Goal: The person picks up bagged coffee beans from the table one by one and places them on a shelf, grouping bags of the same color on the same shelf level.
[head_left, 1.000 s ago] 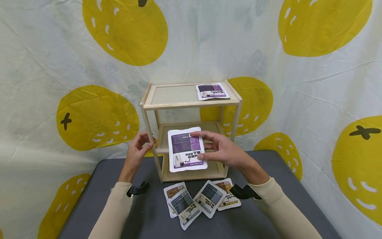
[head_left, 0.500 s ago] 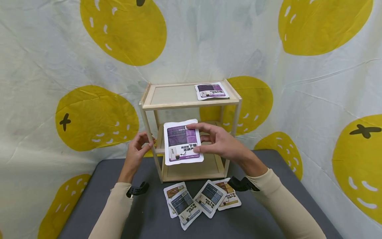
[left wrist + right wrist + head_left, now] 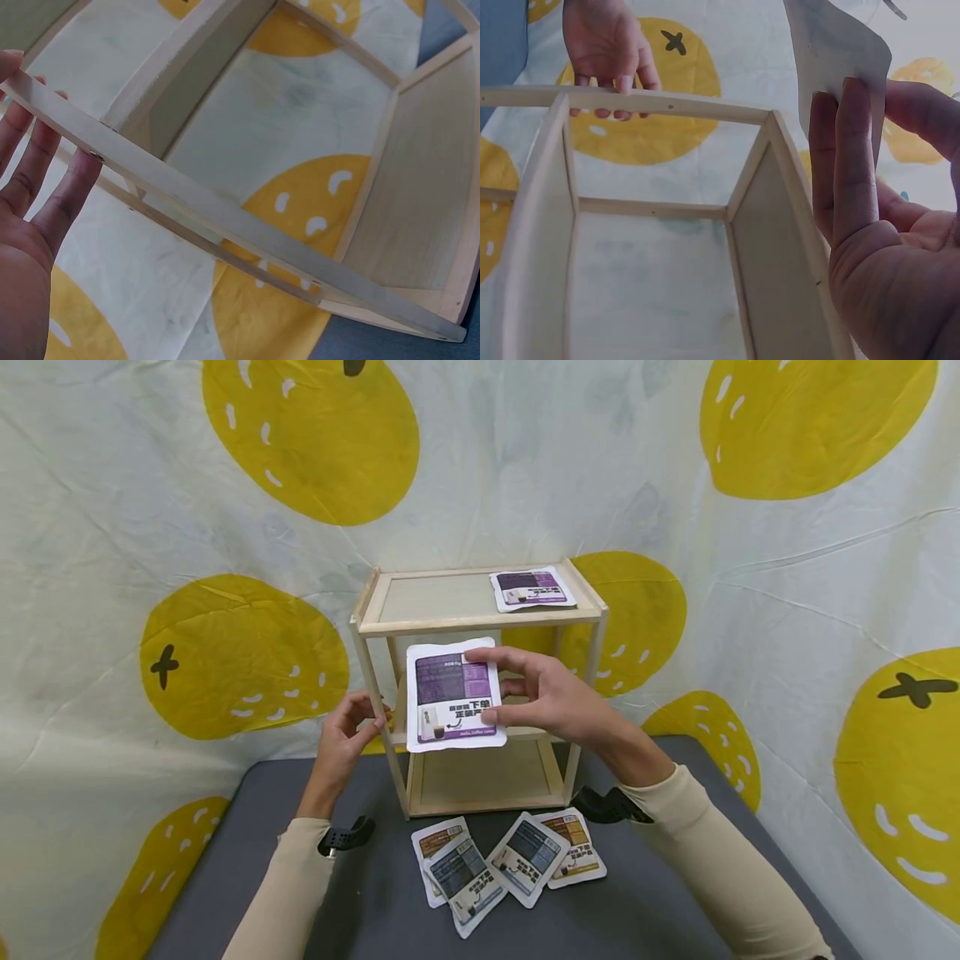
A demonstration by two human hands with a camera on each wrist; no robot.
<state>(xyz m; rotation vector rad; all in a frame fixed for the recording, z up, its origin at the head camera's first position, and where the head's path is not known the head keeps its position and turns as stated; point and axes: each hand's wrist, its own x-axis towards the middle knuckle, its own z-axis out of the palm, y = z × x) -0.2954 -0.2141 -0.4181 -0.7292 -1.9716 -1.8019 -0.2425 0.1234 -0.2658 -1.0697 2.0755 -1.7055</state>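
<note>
A white and purple coffee packet (image 3: 452,695) is upright in my right hand (image 3: 551,697), pinched along its right side between thumb and fingers. It hangs in front of the wooden shelf rack (image 3: 480,625), below the top board, and covers part of the middle shelf. The right wrist view shows the packet's pale back (image 3: 840,52) with two fingers (image 3: 855,150) against it. My left hand (image 3: 347,739) holds the rack's left front post, thumb on one side and fingers on the other; in the left wrist view those fingers (image 3: 71,191) touch the post (image 3: 187,191).
Another purple packet (image 3: 532,589) lies on the right of the top board. Several brown and blue-grey packets (image 3: 528,858) overlap on the dark table (image 3: 375,877) before the rack. A cloth (image 3: 525,460) with yellow fruit prints hangs behind.
My right hand has raised the purple packet and shifted it slightly left, from in front of the lower shelves towards the top board. The left hand stays on the post.
</note>
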